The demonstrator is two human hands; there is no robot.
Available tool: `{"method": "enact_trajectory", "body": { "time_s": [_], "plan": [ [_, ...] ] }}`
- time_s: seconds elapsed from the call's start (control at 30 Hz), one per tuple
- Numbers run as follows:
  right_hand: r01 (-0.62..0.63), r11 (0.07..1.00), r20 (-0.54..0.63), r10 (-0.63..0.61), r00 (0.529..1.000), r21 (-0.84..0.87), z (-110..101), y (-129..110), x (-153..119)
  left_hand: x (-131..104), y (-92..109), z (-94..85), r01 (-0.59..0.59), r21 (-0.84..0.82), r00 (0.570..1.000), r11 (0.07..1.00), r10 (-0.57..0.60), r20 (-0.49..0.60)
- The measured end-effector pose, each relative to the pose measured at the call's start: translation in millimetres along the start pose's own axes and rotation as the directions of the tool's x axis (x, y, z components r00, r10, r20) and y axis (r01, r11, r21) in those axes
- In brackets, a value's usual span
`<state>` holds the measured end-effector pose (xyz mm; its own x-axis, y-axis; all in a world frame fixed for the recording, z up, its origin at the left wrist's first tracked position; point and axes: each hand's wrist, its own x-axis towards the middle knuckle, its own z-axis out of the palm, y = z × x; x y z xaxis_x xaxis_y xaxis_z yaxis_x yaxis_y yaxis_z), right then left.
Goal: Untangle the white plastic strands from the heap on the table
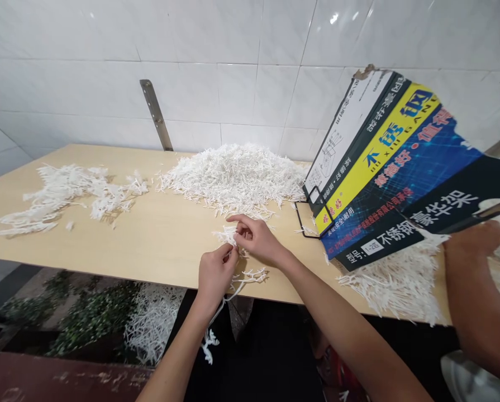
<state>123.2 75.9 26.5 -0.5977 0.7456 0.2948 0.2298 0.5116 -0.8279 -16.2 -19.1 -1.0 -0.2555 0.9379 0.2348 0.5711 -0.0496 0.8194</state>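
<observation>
My left hand [217,273] is closed at the table's front edge, its thumb and finger pinched on a white branching strand [250,277]. Part of this strand lies on the wooden table [149,245], and part hangs below the edge. My right hand [256,239] is just to the right, its thumb and fingertips pressed together near some small white pieces [225,234]. What those fingertips hold is too small to make out. Behind both hands rises a large heap of short white pieces [241,176].
Clumped white strands [61,192] lie on the left. A printed cardboard box [392,173] stands at the right, beside another white pile [404,279]. Another person's arm [471,285] reaches in at the far right. White strands [153,321] and green plants [94,318] sit below the table.
</observation>
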Motion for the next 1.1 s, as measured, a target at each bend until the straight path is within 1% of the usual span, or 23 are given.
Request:
{"method": "enact_trajectory", "body": {
  "time_s": [0.1,0.17,0.27,0.33,0.37,0.43,0.5,0.57,0.63,0.67,0.73,0.8,0.83,0.9,0.97,1.03,1.1],
  "plan": [
    [-0.112,0.99,0.074,0.106,0.992,0.081,-12,3,0,-1,1,-1.2,0.019,-0.007,1.0,1.0,-0.019,0.002],
    [-0.175,0.971,0.113,0.157,0.981,0.166,-18,6,0,0,2,-2.9,0.046,-0.025,0.999,0.999,-0.046,-0.001],
    [-0.237,0.913,0.153,0.195,0.969,0.331,-20,11,3,1,4,-4.8,0.063,-0.038,0.998,0.997,-0.062,0.007],
    [-0.269,0.873,0.141,0.23,0.963,0.407,-18,16,7,1,4,-4.8,0.057,-0.034,0.998,0.998,-0.056,0.019],
    [-0.278,0.859,0.102,0.259,0.96,0.429,-16,18,9,1,3,-4.5,0.052,-0.03,0.998,0.998,-0.051,0.026],
    [-0.28,0.844,-0.022,0.326,0.945,0.457,-12,24,13,2,2,-3.6,0.048,-0.019,0.998,0.999,-0.047,0.037],
    [-0.261,0.837,-0.17,0.381,0.909,0.48,-7,29,16,4,1,-2.9,0.051,-0.016,0.998,0.999,-0.05,0.049],
    [-0.231,0.827,-0.282,0.416,0.865,0.512,-2,32,17,5,1,-2.7,0.056,-0.023,0.997,0.998,-0.055,0.062],
    [-0.2,0.812,-0.355,0.442,0.824,0.548,2,33,18,7,1,-2.7,0.057,-0.037,0.996,0.998,-0.054,0.075],
    [-0.188,0.803,-0.373,0.452,0.81,0.566,4,33,18,8,1,-2.7,0.057,-0.046,0.995,0.997,-0.053,0.079],
    [-0.169,0.777,-0.38,0.47,0.797,0.607,4,33,17,9,1,-3.0,0.062,-0.063,0.994,0.996,-0.056,0.089],
    [-0.166,0.737,-0.335,0.48,0.81,0.655,1,32,17,9,0,-3.9,0.079,-0.087,0.993,0.993,-0.071,0.097],
    [-0.177,0.717,-0.287,0.475,0.832,0.675,-2,31,17,10,-1,-4.6,0.093,-0.106,0.991,0.99,-0.082,0.103],
    [-0.225,0.688,-0.145,0.437,0.888,0.69,-10,30,16,10,-4,-6.5,0.117,-0.146,0.987,0.982,-0.099,0.127],
    [-0.283,0.688,-0.005,0.384,0.923,0.668,-18,28,15,11,-6,-8.7,0.127,-0.175,0.983,0.976,-0.1,0.154],
    [-0.325,0.707,0.083,0.355,0.931,0.628,-24,26,14,12,-7,-10.8,0.12,-0.185,0.981,0.976,-0.087,0.176],
    [-0.348,0.725,0.117,0.35,0.929,0.594,-28,26,14,12,-6,-11.7,0.114,-0.184,0.978,0.976,-0.077,0.196]
  ]
}}
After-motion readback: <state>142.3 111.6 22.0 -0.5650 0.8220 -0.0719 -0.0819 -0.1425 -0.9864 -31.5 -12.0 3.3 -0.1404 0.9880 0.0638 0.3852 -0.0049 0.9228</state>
